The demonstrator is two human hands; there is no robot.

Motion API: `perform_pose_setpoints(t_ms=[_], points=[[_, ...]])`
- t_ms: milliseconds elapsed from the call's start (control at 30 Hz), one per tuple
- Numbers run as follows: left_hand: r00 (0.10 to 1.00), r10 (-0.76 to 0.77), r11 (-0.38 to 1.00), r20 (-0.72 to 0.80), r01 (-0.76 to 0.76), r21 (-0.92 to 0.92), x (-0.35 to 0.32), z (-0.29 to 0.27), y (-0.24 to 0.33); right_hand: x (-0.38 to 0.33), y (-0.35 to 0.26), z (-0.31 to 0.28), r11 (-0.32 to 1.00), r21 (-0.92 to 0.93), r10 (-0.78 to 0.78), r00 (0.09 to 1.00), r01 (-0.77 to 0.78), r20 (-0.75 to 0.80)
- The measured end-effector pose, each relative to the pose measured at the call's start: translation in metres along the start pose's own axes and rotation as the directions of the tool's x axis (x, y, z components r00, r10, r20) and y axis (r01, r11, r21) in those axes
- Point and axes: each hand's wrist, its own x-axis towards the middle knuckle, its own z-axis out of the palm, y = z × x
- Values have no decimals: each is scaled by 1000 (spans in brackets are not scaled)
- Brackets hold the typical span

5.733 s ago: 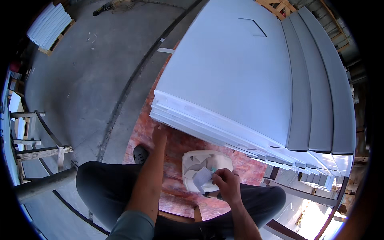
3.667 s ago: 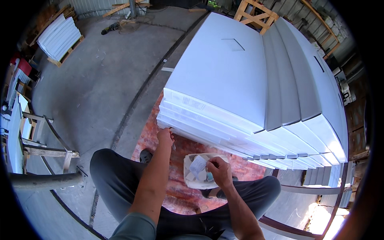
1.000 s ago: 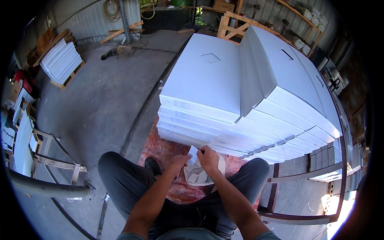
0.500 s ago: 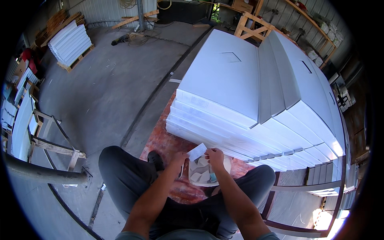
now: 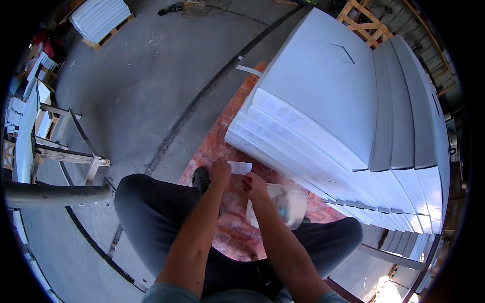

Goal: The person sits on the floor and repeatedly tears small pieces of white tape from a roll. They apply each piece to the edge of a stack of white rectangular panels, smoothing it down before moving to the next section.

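My left hand (image 5: 220, 171) pinches the left end of a small white paper label (image 5: 240, 167), held roughly level above the reddish board. At the label's lower right corner, the bent fingers of my right hand (image 5: 256, 185) are closed together on its edge. Below and beside my right hand sits an open whitish bag (image 5: 293, 206), partly hidden by my forearm; its contents are blurred. Just beyond my hands rises a stack of large flat white cartons (image 5: 323, 86), with printed patches along the near side of the upper ones.
Between my knees lies the reddish stained board (image 5: 235, 230). A metal pipe (image 5: 55, 197) and a wooden frame (image 5: 70, 155) stand at the left. White panels (image 5: 100, 20) rest on a pallet at the far left. A wooden crate frame (image 5: 365, 22) is behind the cartons.
My view has shifted, so the cartons appear farther right. My hands have moved left relative to the bag, and the label has turned from slanted to nearly level.
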Motion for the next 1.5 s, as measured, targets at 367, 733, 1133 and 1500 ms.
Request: perform_pose_setpoints(t_ms=[367, 733, 1133, 1500], points=[[997, -6, 991, 72, -4, 136, 63, 39, -18, 117, 26, 15, 934, 240, 264, 964, -265, 36], [999, -26, 999, 38, 28, -41, 97, 70, -12, 158, 8, 37, 935, 299, 224, 970, -188, -91], [997, -73, 997, -15, 72, -24, 100, 89, -2, 205, 12, 11, 916, 317, 141, 938, -245, 318], [962, -143, 988, -232, 127, -82, 99, 115, 6, 199, 10, 17, 960, 260, 53, 979, -105, 199]])
